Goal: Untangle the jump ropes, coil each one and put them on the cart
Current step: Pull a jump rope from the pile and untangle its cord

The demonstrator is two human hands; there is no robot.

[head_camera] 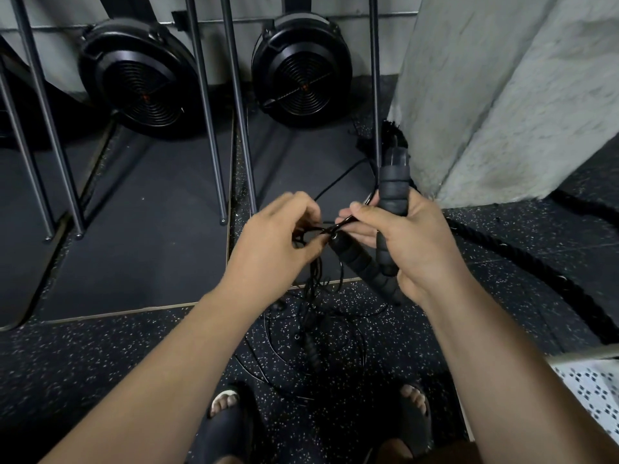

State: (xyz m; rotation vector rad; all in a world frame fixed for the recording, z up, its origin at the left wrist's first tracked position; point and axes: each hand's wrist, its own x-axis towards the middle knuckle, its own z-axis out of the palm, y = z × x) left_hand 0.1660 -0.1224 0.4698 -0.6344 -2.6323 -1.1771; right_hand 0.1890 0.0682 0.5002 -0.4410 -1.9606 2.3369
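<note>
Above the speckled rubber floor (134,363): both hands work at mid-frame, over the feet.
Right hand (415,242): fingers (361,234) curled round two foam handles; clamped, not loose.
Upright handle (393,185): ribbed black foam, hard plastic cap on top; long axis points up and away from the person.
Slanted handle (358,262): same ribbed foam; axis runs from the right palm up-left, its cap end just beside the left fingertips.
Left hand (281,239): fingers (303,200) bunched together, pinching the thin cord (321,229) at what looks like a knot.
Key relation: the knot sits between the hands, touching the left fingertips — the left hand is nearer and placed to pull the cord leftward, away from the slanted cap.
Tangle (318,316): thin glossy black cord hangs from the hands into overlapping loops on the floor; a loose handle (311,351) lies among them.
Progress, judged: untangling stage; nothing coiled yet.
Cart: not identifiable in view.
Surroundings: thick braided battle rope (536,262) at right — rough concrete pillar (502,95) behind.
</note>
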